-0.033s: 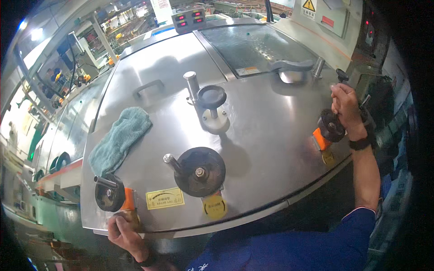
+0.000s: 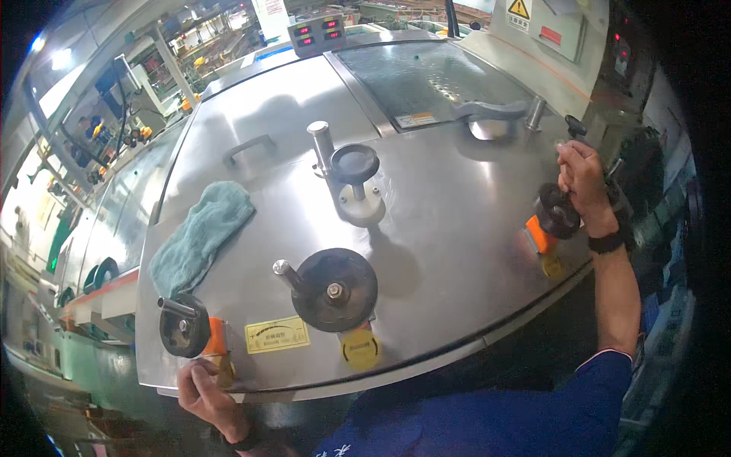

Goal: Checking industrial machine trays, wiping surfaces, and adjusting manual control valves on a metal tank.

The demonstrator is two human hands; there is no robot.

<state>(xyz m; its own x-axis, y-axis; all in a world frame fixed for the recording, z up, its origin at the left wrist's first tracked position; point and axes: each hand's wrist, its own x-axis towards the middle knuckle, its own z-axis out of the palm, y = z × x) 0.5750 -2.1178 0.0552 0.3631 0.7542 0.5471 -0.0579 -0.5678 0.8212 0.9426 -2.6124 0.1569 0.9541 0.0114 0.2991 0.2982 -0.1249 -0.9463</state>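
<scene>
My right hand (image 2: 585, 183) is closed around the crank handle of the small black handwheel (image 2: 558, 212) at the right. A shiny tip pokes out above that fist. At the front left corner of the stainless steel cover (image 2: 449, 266), my left hand (image 2: 209, 396) has its fingers curled at the edge, just below the small left handwheel (image 2: 184, 327) and its orange block (image 2: 216, 337). What those fingers hold, if anything, is hidden. Between the hands sits a larger black handwheel (image 2: 335, 297) with a metal crank handle.
A teal cloth (image 2: 202, 238) lies on the cover at the left. Behind the large wheel stand a metal post (image 2: 321, 145) and a black knob (image 2: 355, 161). Farther back are a glass window (image 2: 442, 76), a grey handle (image 2: 491, 111) and a red digital display (image 2: 317, 36).
My left hand has shifted very slightly left along the cover's edge. My right hand stays at the right handwheel's handle.
</scene>
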